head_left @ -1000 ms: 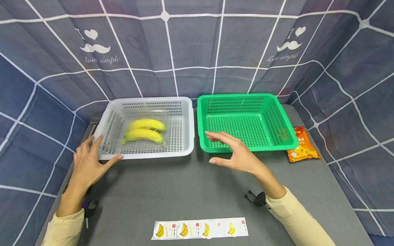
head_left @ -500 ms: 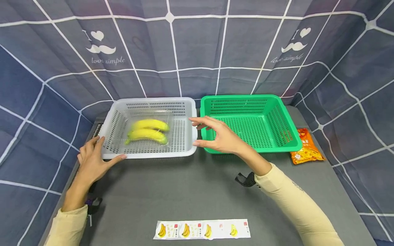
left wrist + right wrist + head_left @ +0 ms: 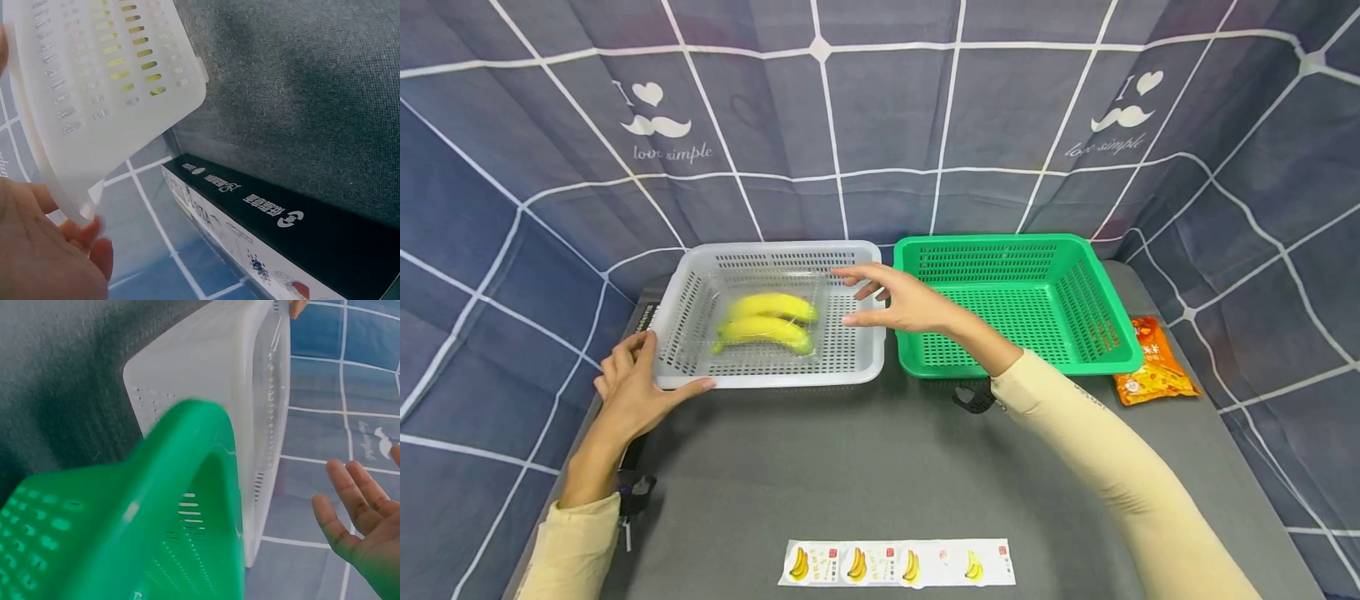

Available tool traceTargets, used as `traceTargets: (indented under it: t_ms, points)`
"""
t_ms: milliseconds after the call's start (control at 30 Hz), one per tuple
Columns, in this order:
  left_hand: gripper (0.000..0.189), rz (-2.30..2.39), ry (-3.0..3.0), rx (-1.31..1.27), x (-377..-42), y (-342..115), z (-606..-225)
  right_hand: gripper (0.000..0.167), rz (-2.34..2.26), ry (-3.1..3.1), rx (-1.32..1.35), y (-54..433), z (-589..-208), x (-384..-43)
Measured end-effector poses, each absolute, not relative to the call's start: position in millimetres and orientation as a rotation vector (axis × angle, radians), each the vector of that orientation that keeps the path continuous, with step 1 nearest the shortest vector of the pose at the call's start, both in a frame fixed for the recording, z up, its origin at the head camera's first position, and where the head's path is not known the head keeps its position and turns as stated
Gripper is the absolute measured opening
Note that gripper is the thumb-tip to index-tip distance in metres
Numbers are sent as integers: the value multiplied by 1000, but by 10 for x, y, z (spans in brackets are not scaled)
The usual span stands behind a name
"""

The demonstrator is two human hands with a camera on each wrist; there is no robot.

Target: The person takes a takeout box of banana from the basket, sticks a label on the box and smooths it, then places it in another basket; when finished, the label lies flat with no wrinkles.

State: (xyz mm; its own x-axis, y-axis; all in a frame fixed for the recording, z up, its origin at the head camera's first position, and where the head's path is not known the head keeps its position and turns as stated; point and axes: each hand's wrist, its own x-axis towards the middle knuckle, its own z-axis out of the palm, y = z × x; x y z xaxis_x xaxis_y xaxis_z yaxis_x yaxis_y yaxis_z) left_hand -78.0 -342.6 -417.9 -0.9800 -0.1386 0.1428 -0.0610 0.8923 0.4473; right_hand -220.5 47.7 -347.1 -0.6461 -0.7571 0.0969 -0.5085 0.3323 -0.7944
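A white plastic basket (image 3: 850,367) stands at the left, holding a clear plastic box (image 3: 812,287) with two yellow-green bananas (image 3: 767,329) in it. My left hand (image 3: 632,383) grips the basket's front left corner, thumb along the front rim. In the left wrist view, fingers (image 3: 94,234) curl around the rim's edge. Over the basket's right side hovers my right hand (image 3: 898,300), its fingers loosely extended and thumb apart, holding nothing. The right wrist view also has that hand (image 3: 375,531) clear of both baskets.
Beside the white basket is a green basket (image 3: 1131,367), with an orange snack packet (image 3: 1153,362) at its right. A strip of banana stickers (image 3: 943,562) lies near the front. A black-and-white box (image 3: 250,200) stands by the left edge. Tile-patterned cloth (image 3: 887,108) hangs behind.
My right hand has moved left from above the green basket to above the white basket's right side. The left hand stays at its corner; the view has shifted slightly.
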Motion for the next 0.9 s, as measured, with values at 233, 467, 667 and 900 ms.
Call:
traceTargets:
  t_ms: [233,467,667,900]
  points:
    - [106,-644,-2882,169,-793,-3474,-4194,59,-1171,2212,-1083,204,-3503,-2491]
    - [110,-638,-2891,168,-774,-3442,-4223,64,-1083,2191,-1116,-19,-3713,-2747]
    - [114,-651,-2916,178,-786,-3429,-4211,68,-970,2229,-1076,-133,-3765,-2875]
    - [115,-645,-2904,181,-785,-3461,-4220,73,-832,2249,-1115,-235,-3782,-3041]
